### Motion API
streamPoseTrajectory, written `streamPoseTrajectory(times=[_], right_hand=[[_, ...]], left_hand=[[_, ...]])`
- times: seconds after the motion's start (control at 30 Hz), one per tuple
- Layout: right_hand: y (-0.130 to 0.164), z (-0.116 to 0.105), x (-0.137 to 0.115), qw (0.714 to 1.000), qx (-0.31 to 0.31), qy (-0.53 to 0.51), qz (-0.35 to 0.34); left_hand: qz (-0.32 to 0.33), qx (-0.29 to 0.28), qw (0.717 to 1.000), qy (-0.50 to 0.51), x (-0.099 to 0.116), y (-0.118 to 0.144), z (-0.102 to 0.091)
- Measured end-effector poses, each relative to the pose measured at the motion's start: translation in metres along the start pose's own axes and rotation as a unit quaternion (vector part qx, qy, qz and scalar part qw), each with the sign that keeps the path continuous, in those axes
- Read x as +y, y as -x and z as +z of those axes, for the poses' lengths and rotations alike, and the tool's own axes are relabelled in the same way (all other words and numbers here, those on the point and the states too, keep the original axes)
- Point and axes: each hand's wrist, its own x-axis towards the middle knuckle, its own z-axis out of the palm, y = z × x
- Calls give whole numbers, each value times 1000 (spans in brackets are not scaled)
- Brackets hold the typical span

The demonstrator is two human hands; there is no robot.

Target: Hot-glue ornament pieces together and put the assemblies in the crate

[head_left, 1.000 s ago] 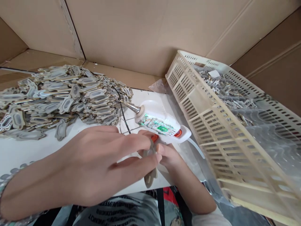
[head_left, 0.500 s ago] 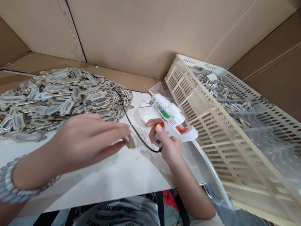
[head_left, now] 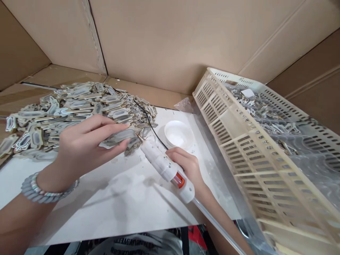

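A flat, shaped cut-out piece, grey in the middle with a pale scalloped border, is pinched between the thumb and fingers of the left hand, which is closed lightly on it just above the bench. Touching its right edge is the metal nozzle of a white glue gun, gripped in the right hand with fingers curled around the handle; its body is smooth plastic with an orange switch, and a clear glue stick juts from its rear toward the person. By the look of it, gluing is the step in hand, the tip meeting the piece; the next move would call for a steady squeeze and a small, well-placed dab, keeping fingertips off the hot tip. Just beyond the left hand lies a heap of like pieces, thin, stiff and layered, crossed by a black cord. Beyond the right hand sits a small round white dish. To the right of that hand stands a tilted cream plastic crate with slotted walls, lined with clear film and holding more such pieces. Brown cardboard walls enclose the whole. A beaded bracelet circles the left wrist.
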Motion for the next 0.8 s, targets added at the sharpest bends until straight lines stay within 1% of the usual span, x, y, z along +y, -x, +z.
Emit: streamPoseTrajectory(times=[0.1,0.37,0.8], right_hand=[[0,0,0,1000,-12,9,0],[1,3,1,1000,-12,9,7],[0,2,-1,1000,-17,15,13]], left_hand=[[-5,1,1000,5,1,0,0],[16,11,1000,-13,5,-1,-1],[18,19,999,-33,6,0,0]])
